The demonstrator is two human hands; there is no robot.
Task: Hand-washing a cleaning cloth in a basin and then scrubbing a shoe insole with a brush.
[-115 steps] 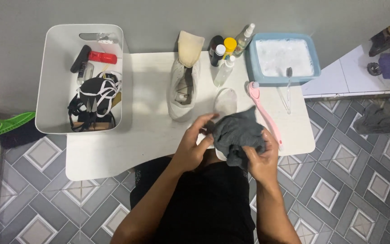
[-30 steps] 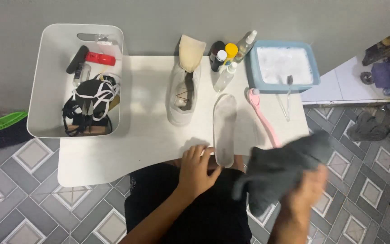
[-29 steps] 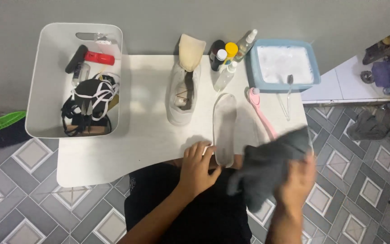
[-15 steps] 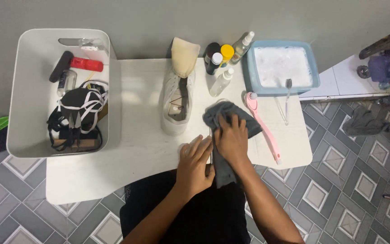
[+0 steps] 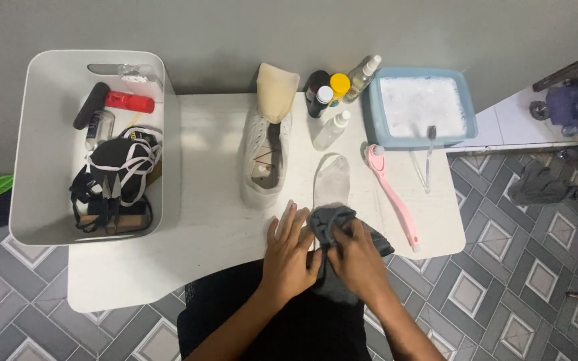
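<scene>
Insole lies at the counter's near edge, its heel end under the grey cloth clenched by the right hand — left hand flat at 9 o'clock, steadying it — mid-wipe, with strokes toward 12 o'clock seemingly due.

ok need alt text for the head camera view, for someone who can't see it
Seen from above, a person's right hand presses a grey cloth onto a white insole at the near edge of a white table, with the left hand flat beside it. A white shoe, pink brush, bottles, blue tray and white bin lie beyond.
</scene>
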